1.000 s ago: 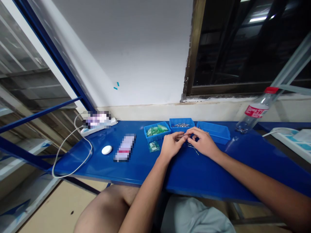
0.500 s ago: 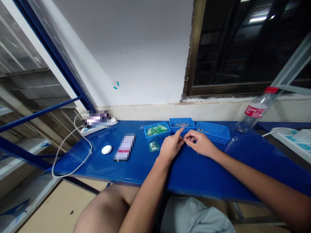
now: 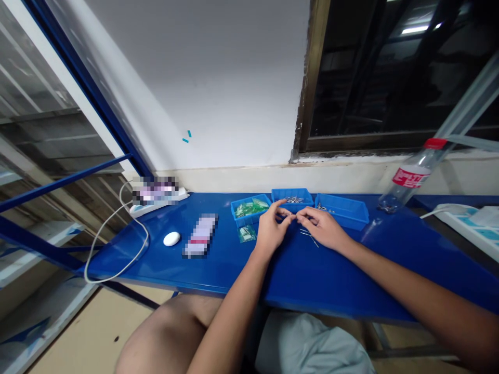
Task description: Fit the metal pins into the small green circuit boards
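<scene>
My left hand (image 3: 274,224) and my right hand (image 3: 320,226) meet fingertip to fingertip above the blue table, both closed in a pinch. Whatever lies between the fingertips is too small to name. Thin metal pins (image 3: 311,237) lie on the table under my right hand. Behind the hands stands a blue bin (image 3: 292,192) of loose metal pins. To its left, a second blue bin (image 3: 251,214) holds green packets, and one small green packet (image 3: 247,234) lies in front of it. At the right, a third blue bin (image 3: 346,210) has a few small metal pieces at its left end.
A phone (image 3: 200,235) and a white oval object (image 3: 171,239) lie to the left. Farther back is a power strip (image 3: 159,203) with a looping white cable (image 3: 92,259). A red-capped bottle (image 3: 411,179) stands at the right, near a white-and-blue object (image 3: 475,228).
My left hand has turned, its index finger now bent and its thumb showing. My right hand's fingers have closed in a little, and the pins beneath it show more.
</scene>
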A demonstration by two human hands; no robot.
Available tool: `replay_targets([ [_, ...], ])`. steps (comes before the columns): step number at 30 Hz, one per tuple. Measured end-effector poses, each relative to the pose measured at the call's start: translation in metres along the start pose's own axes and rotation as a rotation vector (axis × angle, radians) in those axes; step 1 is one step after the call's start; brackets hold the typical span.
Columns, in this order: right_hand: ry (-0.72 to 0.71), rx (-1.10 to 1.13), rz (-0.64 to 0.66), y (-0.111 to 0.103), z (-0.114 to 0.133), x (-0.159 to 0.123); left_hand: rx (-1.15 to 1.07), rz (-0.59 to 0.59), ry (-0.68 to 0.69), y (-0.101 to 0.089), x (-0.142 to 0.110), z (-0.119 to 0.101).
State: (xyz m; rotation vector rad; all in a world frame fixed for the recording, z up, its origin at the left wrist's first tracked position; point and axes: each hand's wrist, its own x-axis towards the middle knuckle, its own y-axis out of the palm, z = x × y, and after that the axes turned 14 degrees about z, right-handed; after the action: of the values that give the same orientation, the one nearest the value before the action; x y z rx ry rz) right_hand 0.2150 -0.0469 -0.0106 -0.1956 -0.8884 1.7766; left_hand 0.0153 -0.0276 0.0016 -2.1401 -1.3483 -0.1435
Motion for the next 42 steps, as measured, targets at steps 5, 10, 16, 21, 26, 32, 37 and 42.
replay_targets([
  [5, -0.001, 0.040, 0.031, 0.006, 0.001, 0.000, -0.157, 0.011, -0.028, 0.001, 0.002, 0.001],
  [10, 0.047, 0.052, -0.051, 0.007, -0.001, 0.000, -0.119, 0.038, -0.025, 0.001, 0.001, 0.000],
  [16, 0.069, 0.272, -0.131, 0.003, -0.010, 0.009, 0.293, 0.090, 0.006, 0.002, -0.003, 0.004],
  [21, 0.208, 0.288, -0.125, -0.003, -0.006, 0.015, 0.469, 0.127, -0.020, 0.002, -0.007, 0.008],
  [26, 0.070, -0.201, -0.011, -0.007, 0.001, 0.010, 0.473, 0.118, -0.066, 0.000, -0.014, 0.007],
  [32, -0.051, -0.526, 0.103, -0.002, -0.004, 0.003, 0.467, 0.116, -0.091, -0.005, -0.018, 0.008],
  [37, -0.024, -0.616, 0.163, -0.002, -0.011, 0.005, 0.492, 0.116, -0.085, -0.007, -0.017, 0.007],
  [42, -0.010, -0.640, 0.175, -0.003, -0.014, 0.011, 0.516, 0.139, -0.077, -0.007, -0.014, 0.005],
])
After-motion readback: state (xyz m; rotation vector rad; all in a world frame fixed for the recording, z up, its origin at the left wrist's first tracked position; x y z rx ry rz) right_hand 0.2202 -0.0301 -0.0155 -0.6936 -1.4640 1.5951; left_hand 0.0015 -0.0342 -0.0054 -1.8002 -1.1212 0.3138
